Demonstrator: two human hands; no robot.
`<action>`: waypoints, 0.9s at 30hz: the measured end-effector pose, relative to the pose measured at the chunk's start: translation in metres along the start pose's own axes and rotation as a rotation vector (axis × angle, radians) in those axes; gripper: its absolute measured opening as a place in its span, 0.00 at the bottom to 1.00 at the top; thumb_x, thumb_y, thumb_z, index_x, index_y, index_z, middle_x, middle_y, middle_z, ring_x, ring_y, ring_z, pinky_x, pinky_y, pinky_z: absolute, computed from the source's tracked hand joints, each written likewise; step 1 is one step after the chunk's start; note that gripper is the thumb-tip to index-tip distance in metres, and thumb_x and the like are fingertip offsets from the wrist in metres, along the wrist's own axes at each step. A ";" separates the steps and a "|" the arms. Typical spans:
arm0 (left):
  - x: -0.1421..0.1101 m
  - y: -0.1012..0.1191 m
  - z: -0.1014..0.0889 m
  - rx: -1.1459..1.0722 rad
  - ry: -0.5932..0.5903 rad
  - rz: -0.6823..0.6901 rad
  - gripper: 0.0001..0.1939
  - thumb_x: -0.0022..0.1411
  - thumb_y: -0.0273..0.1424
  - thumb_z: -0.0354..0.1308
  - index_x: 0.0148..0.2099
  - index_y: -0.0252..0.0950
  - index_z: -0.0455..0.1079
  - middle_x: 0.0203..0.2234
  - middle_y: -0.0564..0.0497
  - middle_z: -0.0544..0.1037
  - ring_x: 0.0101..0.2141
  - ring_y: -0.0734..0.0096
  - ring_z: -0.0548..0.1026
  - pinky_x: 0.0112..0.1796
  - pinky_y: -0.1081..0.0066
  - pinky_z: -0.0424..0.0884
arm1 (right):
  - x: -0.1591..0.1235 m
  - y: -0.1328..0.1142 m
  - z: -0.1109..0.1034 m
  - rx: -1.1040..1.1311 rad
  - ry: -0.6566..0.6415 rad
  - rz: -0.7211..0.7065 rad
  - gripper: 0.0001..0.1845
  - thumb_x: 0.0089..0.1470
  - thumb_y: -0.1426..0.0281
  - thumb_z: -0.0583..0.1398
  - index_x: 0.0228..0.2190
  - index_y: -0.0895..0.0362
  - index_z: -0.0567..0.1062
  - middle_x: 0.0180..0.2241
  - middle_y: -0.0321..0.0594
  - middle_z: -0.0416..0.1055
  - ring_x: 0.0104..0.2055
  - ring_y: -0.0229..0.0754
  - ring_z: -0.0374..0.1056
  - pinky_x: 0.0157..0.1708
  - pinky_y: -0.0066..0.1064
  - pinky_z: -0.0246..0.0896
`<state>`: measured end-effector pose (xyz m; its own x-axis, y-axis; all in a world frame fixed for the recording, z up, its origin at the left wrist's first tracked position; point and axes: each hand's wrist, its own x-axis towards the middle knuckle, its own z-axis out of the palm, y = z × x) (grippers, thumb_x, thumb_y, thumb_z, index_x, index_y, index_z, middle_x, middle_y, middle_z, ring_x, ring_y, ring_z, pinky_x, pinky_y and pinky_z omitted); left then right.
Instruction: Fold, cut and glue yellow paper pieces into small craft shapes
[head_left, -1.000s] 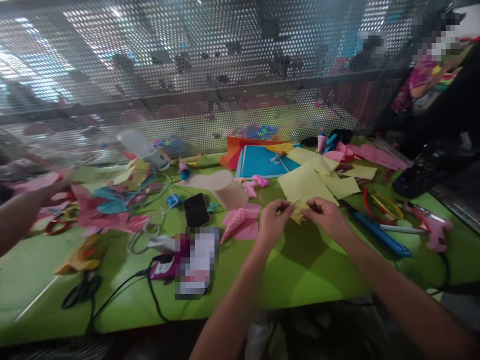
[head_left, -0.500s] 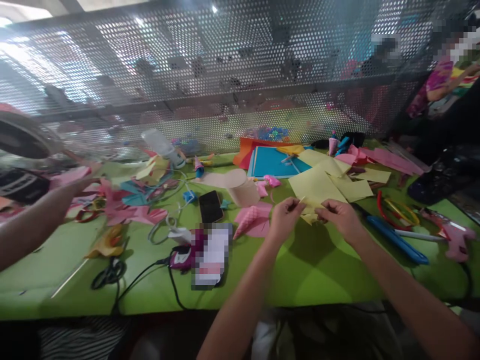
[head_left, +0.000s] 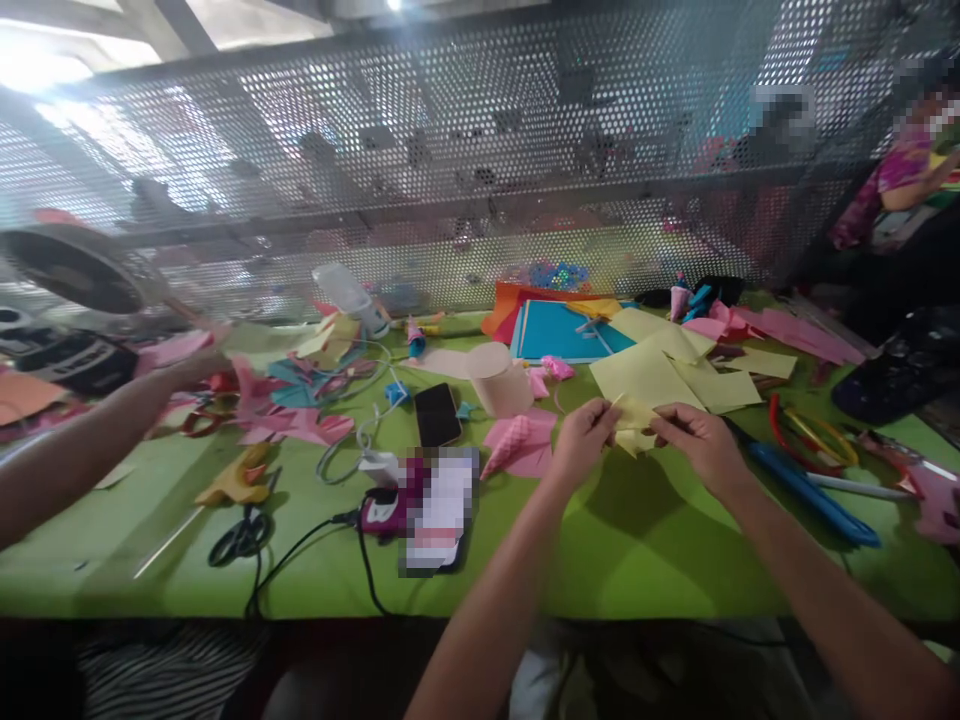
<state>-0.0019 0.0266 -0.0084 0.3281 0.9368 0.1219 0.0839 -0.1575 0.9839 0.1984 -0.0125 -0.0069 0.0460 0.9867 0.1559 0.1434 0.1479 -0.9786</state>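
A small piece of yellow paper [head_left: 634, 416] sits between the two hands, above the green table [head_left: 615, 572]. The left hand [head_left: 585, 443] pinches its left edge; the right hand [head_left: 697, 442] pinches its right edge. Larger yellow sheets [head_left: 636, 372] lie just beyond, on the far side. A pink cone [head_left: 509, 444] lies left of the left hand.

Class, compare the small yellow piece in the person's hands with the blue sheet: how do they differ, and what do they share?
Colour: the yellow piece is pale; the blue sheet is vivid.
Size: the yellow piece looks much smaller than the blue sheet.
Pose: the left hand and right hand pinch the yellow piece; the blue sheet lies flat.
Shared: both look like paper.
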 end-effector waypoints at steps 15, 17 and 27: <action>-0.006 0.008 -0.001 -0.316 -0.429 -0.258 0.25 0.51 0.47 0.75 0.39 0.31 0.75 0.30 0.50 0.75 0.30 0.75 0.73 0.33 0.73 0.70 | -0.005 -0.005 -0.013 -0.076 0.034 -0.142 0.08 0.55 0.67 0.64 0.38 0.50 0.83 0.37 0.37 0.79 0.40 0.44 0.73 0.44 0.36 0.66; -0.004 0.003 0.002 -0.325 -0.338 -0.245 0.25 0.51 0.47 0.75 0.37 0.31 0.73 0.29 0.51 0.75 0.28 0.77 0.72 0.32 0.74 0.69 | -0.003 -0.007 -0.011 0.011 0.047 -0.095 0.16 0.56 0.64 0.65 0.47 0.49 0.81 0.38 0.37 0.79 0.38 0.43 0.72 0.42 0.36 0.67; -0.003 0.003 0.006 -0.303 -0.102 -0.146 0.23 0.55 0.49 0.70 0.37 0.33 0.74 0.28 0.52 0.77 0.27 0.77 0.72 0.30 0.75 0.64 | -0.008 -0.004 -0.002 -0.184 -0.057 -0.055 0.17 0.57 0.56 0.66 0.26 0.54 0.72 0.26 0.32 0.65 0.31 0.38 0.60 0.33 0.32 0.55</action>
<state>0.0026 0.0211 -0.0066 0.4267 0.9041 -0.0214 -0.1411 0.0899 0.9859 0.1993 -0.0208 -0.0038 -0.0221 0.9805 0.1953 0.3226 0.1919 -0.9269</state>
